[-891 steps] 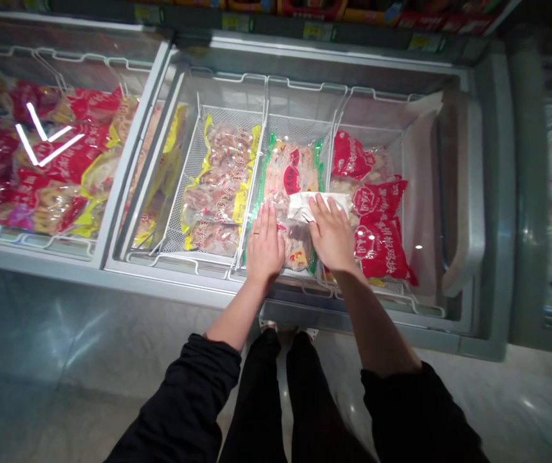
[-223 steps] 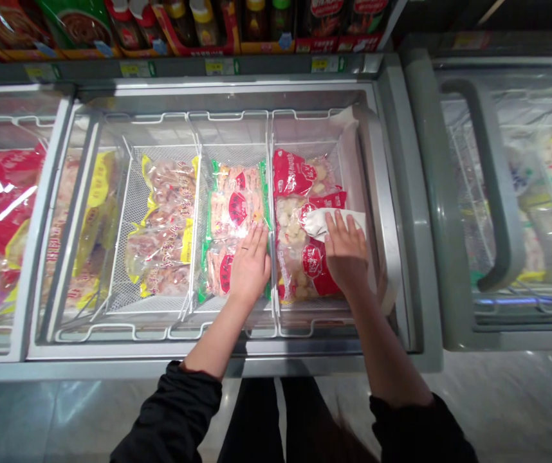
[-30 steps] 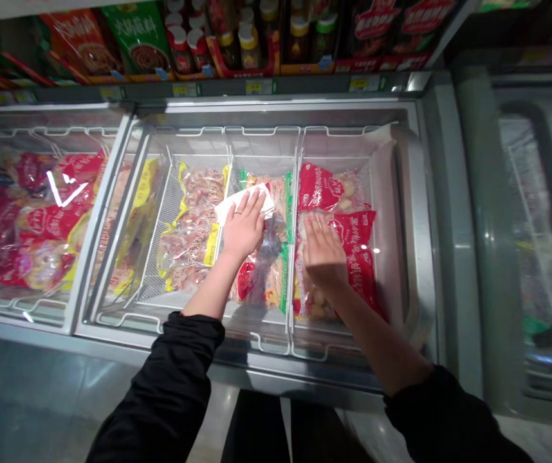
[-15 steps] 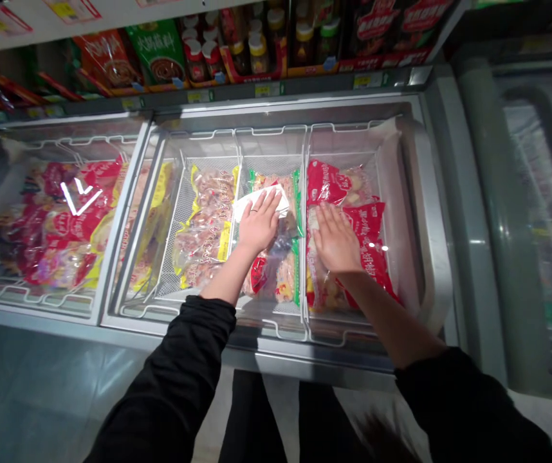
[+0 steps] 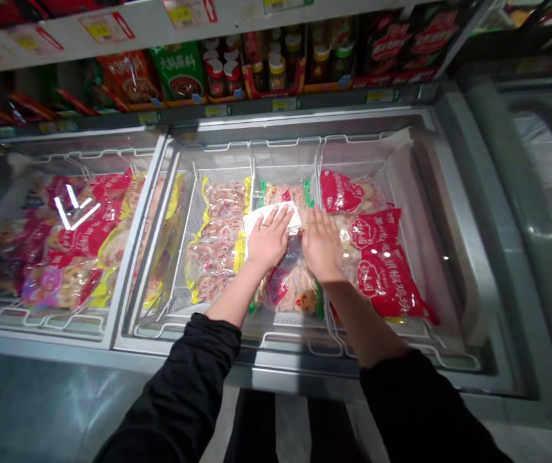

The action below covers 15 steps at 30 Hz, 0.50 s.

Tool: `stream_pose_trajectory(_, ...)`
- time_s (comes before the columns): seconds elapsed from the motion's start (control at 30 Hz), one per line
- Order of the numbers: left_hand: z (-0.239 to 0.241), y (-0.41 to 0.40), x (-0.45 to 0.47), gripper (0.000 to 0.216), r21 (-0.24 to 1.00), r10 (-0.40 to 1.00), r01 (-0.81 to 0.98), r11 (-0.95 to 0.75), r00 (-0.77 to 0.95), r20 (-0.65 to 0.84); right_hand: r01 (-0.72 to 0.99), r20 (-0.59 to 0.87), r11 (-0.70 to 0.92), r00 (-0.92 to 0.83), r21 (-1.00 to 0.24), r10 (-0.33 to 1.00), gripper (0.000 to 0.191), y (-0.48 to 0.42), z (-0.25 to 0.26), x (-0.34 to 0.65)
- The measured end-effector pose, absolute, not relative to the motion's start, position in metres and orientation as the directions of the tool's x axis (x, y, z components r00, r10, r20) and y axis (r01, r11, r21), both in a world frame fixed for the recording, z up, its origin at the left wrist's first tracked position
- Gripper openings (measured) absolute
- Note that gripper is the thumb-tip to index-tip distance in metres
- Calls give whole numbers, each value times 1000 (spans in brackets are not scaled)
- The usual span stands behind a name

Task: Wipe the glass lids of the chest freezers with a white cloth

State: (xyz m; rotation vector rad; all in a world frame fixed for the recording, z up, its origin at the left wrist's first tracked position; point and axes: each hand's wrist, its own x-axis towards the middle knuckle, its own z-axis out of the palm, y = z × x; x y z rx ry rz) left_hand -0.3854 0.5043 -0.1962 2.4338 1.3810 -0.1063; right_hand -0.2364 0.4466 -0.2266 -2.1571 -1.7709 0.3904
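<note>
Both my hands are down inside an open chest freezer [image 5: 454,193]. My left hand [image 5: 267,239] lies flat, fingers stretched, pressing a white cloth [image 5: 271,215] onto the green-edged frozen packs [image 5: 291,286] in the middle wire basket. Just right of it, my right hand [image 5: 322,247] rests flat with fingers apart on the same packs, at the divider to the right basket. Red frozen bags [image 5: 382,270] fill that right basket. Yellow-edged packs [image 5: 215,241] fill the basket to the left of my left hand.
The freezer's sliding glass lid [image 5: 150,212] is pushed left, over more yellow packs. A neighbouring closed freezer [image 5: 58,238] holds red and yellow bags. A shelf [image 5: 257,71] of sauce jars and packets runs behind. Another freezer [image 5: 551,167] stands at the right.
My right hand slid left from the red bags onto the middle basket's packs beside my left hand. The left hand stays on the cloth, which earlier lay under my right hand.
</note>
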Motion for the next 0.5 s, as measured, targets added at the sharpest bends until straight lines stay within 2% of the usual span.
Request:
stream_pose_trajectory(0.13, -197, 536, -405, 60, 270, 844, 864, -426, 487, -225, 914, -35, -169, 168, -368, 985, 64, 444, -222, -235)
stream_pose_trajectory(0.3, -196, 505, -420, 61, 258, 873, 884, -389, 443, -202, 922, 7, -117, 129, -368, 992, 62, 442, -222, -238)
stream_pose_trajectory(0.5, -198, 514, -385, 61, 296, 793, 808, -510, 575, -203, 919, 23, -130, 149, -371, 989, 63, 443, -225, -239)
